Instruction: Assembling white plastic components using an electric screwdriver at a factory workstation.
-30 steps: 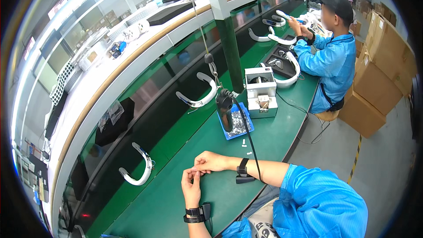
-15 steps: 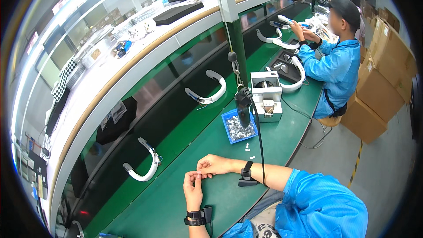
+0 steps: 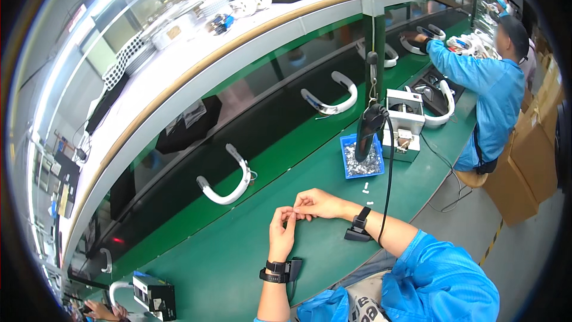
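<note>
My left hand point(image 3: 282, 234) and my right hand point(image 3: 320, 204) meet above the green table point(image 3: 250, 262). Their fingertips are pinched together, and whatever sits between them is too small to make out. Beyond them lies a white U-shaped neckband device point(image 3: 229, 195) on the dark belt, with a thin wire at its side. A blue tray point(image 3: 362, 173) full of small metallic parts stands to the right of my hands. Several small white pieces point(image 3: 366, 188) lie between the tray and my right forearm.
A black handheld tool point(image 3: 370, 128) hangs on a cord above the tray. Behind it is a grey-white bench device point(image 3: 404, 119). A co-worker in blue point(image 3: 488, 83) sits at the far right. Another neckband point(image 3: 339, 104) rests on the belt. Lower left: a black box point(image 3: 156, 298) and another person's hands point(image 3: 101, 311).
The view has swung left, so the scene shifts right and the black box and another person's hands appear. The co-worker's arm now reaches to the belt. My fingertips stay pinched together.
</note>
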`<state>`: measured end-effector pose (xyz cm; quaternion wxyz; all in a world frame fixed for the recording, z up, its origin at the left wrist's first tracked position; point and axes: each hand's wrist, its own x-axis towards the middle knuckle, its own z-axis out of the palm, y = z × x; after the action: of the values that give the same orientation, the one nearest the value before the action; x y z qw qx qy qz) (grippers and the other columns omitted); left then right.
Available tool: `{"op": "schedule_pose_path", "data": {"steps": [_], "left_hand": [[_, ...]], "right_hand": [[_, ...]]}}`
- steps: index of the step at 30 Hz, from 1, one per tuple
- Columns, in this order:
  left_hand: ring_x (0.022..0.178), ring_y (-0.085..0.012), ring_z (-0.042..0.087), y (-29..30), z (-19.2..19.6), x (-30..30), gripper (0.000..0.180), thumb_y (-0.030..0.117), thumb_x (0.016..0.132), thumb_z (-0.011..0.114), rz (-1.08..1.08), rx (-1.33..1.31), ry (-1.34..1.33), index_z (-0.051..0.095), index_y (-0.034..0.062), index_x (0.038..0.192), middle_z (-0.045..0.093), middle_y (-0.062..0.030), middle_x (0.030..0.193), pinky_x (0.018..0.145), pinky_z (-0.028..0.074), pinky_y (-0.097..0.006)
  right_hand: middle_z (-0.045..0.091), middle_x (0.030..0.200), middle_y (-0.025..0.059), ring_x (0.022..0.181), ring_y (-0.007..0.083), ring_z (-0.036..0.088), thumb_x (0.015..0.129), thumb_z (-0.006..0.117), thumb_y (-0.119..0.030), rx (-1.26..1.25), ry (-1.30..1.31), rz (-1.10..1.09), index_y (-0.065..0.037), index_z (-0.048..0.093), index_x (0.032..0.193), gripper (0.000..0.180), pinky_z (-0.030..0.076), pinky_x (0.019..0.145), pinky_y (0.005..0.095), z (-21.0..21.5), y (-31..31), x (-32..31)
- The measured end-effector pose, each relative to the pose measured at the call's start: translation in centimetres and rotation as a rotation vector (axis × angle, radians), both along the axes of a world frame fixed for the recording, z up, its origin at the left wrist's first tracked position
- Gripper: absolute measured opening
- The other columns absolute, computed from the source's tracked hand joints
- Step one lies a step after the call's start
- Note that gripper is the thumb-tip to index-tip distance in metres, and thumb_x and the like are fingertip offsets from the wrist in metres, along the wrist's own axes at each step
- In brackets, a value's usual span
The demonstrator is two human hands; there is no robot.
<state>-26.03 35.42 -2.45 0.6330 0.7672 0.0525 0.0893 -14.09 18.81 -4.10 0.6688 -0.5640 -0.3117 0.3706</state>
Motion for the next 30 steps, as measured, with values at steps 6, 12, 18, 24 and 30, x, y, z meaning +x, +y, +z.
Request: {"op": "schedule_pose_path", "data": {"steps": [6, 12, 18, 24, 30], "left_hand": [[0.099, -0.0162, 0.072, 0.13, -0.48, -0.15, 0.015, 0.003, 0.106, 0.059, -0.006, -0.038, 0.009, 0.062, -0.0018, 0.120, 0.075, -0.0101, 0.104, 0.090, 0.055, -0.029], [0.099, -0.0164, 0.072, 0.25, -0.56, -0.14, 0.014, 0.003, 0.106, 0.060, 0.019, -0.005, -0.011, 0.062, -0.0022, 0.118, 0.075, -0.0099, 0.104, 0.092, 0.055, -0.029], [0.100, -0.0159, 0.072, -0.07, 0.07, -0.36, 0.011, 0.002, 0.105, 0.061, -0.010, 0.014, -0.013, 0.064, -0.0024, 0.115, 0.076, -0.0099, 0.103, 0.092, 0.055, -0.029], [0.100, -0.0153, 0.071, -0.23, 0.13, -0.50, 0.010, 0.001, 0.104, 0.061, 0.025, -0.029, -0.010, 0.063, -0.0024, 0.113, 0.076, -0.0099, 0.103, 0.092, 0.055, -0.029], [0.096, -0.0154, 0.072, -0.13, 0.03, -0.35, 0.008, 0.002, 0.105, 0.061, 0.020, 0.025, -0.021, 0.063, -0.0023, 0.112, 0.075, -0.0095, 0.101, 0.091, 0.055, -0.029]], "right_hand": [[0.072, 0.093, 0.0066, 0.079, 0.0099, 0.065, 0.103, 0.069, -0.012, 0.013, 0.000, -0.043, 0.000, 0.066, 0.103, 0.012, 0.053, 0.066, 0.0246, -0.15, -0.05, 0.03], [0.074, 0.095, 0.0053, 0.077, 0.0087, 0.065, 0.102, 0.071, -0.012, -0.019, -0.014, -0.056, -0.002, 0.067, 0.104, 0.011, 0.051, 0.064, 0.0232, -0.40, 0.10, 0.20], [0.074, 0.090, 0.0038, 0.073, 0.0079, 0.063, 0.101, 0.072, -0.016, -0.011, -0.039, -0.086, -0.002, 0.067, 0.103, 0.015, 0.049, 0.060, 0.0228, 0.04, 0.09, -0.19], [0.074, 0.096, 0.0036, 0.076, 0.0071, 0.064, 0.104, 0.068, -0.015, -0.025, -0.001, -0.047, -0.002, 0.067, 0.109, 0.014, 0.049, 0.061, 0.0218, -0.06, -0.02, 0.25], [0.073, 0.094, 0.0032, 0.075, 0.0066, 0.063, 0.104, 0.067, -0.014, -0.024, -0.016, -0.024, -0.002, 0.068, 0.110, 0.014, 0.048, 0.061, 0.0214, 0.01, -0.06, 0.20]]}}
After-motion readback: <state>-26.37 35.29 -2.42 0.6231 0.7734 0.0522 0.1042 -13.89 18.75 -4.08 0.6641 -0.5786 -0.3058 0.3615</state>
